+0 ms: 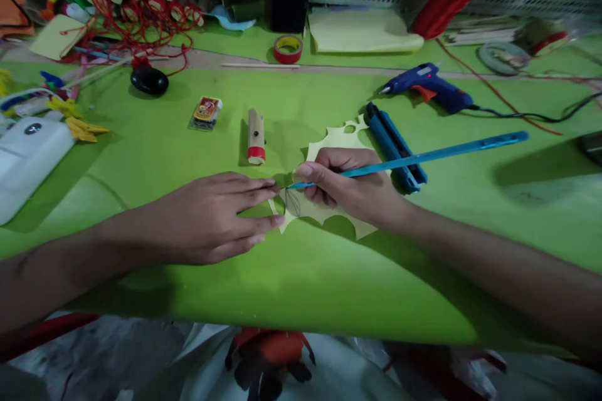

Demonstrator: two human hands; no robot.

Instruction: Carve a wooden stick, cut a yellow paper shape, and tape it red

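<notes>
Between my hands lies a pale yellow sheet of paper [338,138] with scalloped, cut-out edges. Thin dark lines in a leaf or petal shape show on its left corner. My right hand [348,185] pinches a long light-blue pen [423,156], its tip touching the paper beside those lines. My left hand [226,216] lies flat, fingers stretched out, with the fingertips at the paper's left edge. Just behind the right hand rests a blue box cutter [395,147]. A small wooden tube [256,135] with a red band and black dots stands beyond the left fingers.
A blue glue gun [427,86] with its cord lies at the right. Farther back are red tape [288,49], a red spool [449,3] and yellow paper [364,31]. A matchbox [207,111], a black mouse-shaped object [149,81] and a white device [32,163] sit leftward.
</notes>
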